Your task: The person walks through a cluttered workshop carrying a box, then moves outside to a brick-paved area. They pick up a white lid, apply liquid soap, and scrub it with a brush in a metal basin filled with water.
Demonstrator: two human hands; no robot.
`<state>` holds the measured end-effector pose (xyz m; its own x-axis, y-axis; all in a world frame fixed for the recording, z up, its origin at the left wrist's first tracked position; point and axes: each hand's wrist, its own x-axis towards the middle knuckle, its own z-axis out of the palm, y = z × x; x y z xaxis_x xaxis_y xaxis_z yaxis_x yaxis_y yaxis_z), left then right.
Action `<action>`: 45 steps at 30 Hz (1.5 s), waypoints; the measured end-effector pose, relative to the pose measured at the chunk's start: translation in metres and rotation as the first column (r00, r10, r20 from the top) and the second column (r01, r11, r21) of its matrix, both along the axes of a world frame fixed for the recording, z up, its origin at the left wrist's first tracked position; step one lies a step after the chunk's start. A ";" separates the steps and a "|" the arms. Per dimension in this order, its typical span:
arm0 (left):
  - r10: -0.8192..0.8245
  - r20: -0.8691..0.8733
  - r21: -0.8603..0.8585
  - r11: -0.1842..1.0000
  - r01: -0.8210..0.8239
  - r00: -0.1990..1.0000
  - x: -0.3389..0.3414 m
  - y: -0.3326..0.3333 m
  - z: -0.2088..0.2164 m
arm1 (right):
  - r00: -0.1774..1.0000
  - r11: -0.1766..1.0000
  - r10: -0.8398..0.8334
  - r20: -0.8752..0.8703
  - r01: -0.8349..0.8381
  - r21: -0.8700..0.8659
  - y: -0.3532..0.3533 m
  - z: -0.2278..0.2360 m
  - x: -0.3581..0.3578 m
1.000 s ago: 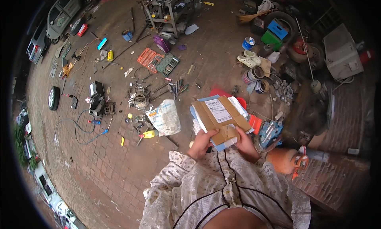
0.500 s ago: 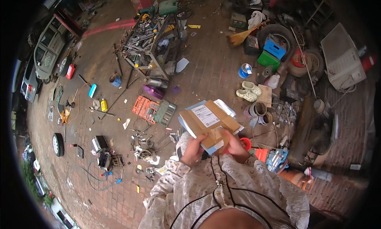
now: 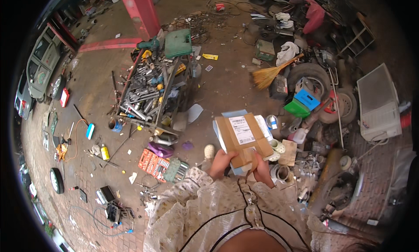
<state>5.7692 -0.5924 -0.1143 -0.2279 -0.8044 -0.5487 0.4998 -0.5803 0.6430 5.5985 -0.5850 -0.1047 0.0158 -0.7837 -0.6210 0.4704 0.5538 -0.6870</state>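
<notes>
"What are the two hands doing?"

"Both are full. The left hand point(image 3: 221, 164) holds the near left corner of a flat brown packet point(image 3: 258, 133), and the right hand point(image 3: 262, 170) holds the near right corner. I can't see the fingers underneath."

"Where is the packet?"

"Up in front of the person's tummy, over the floor point(image 3: 227, 86). Its white label point(image 3: 242, 130) faces up. Some white papers point(image 3: 264, 128) poke out on the right, and a blue sheet point(image 3: 238, 113) peeks out under the far edge."

"Which step is this?"

"The holding step, I think. I can't tell if the near end is open, because the hands cover part of it."

"What does the next move need?"

"A good grip on both sides, I'd say, and keeping it flat. The papers look loose and could slip. If one hand lets go, the other must hold the whole pile."

"What's close by?"

"A pale shoe point(image 3: 209, 151) near the left hand, and pale clogs point(image 3: 276, 149) past the packet's right side."

"And farther off?"

"On the left, an open orange and green tool case point(image 3: 153, 165) and a purple bottle point(image 3: 160, 150). Past those is a metal desk point(image 3: 164, 100) piled with tools point(image 3: 142, 92). On the right, a straw broom point(image 3: 269, 77), a big tyre point(image 3: 313, 72), a blue box point(image 3: 307, 99) and a green box point(image 3: 296, 108)."
</notes>
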 end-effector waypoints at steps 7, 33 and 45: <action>-0.151 0.121 -0.119 0.979 0.165 0.981 -0.019 -0.171 0.005 | 0.960 0.957 -0.279 -0.036 0.275 -0.090 -0.129 -0.051 -0.029; 0.108 -0.043 0.089 0.991 -0.104 0.993 0.114 -0.899 -0.044 | 0.970 0.967 0.240 -0.036 -0.242 -0.077 -0.924 -0.062 0.094; -0.128 0.032 0.077 0.989 0.125 0.991 0.124 -1.221 -0.033 | 0.999 0.999 0.008 -0.045 -0.010 -0.039 -1.199 -0.046 0.121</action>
<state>5.8932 -1.8136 -0.1473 -0.3033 -0.7270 -0.6160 0.3962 -0.6841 0.6124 5.7195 -1.7838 -0.1503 -0.0044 -0.8074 -0.5899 0.4339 0.5300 -0.7286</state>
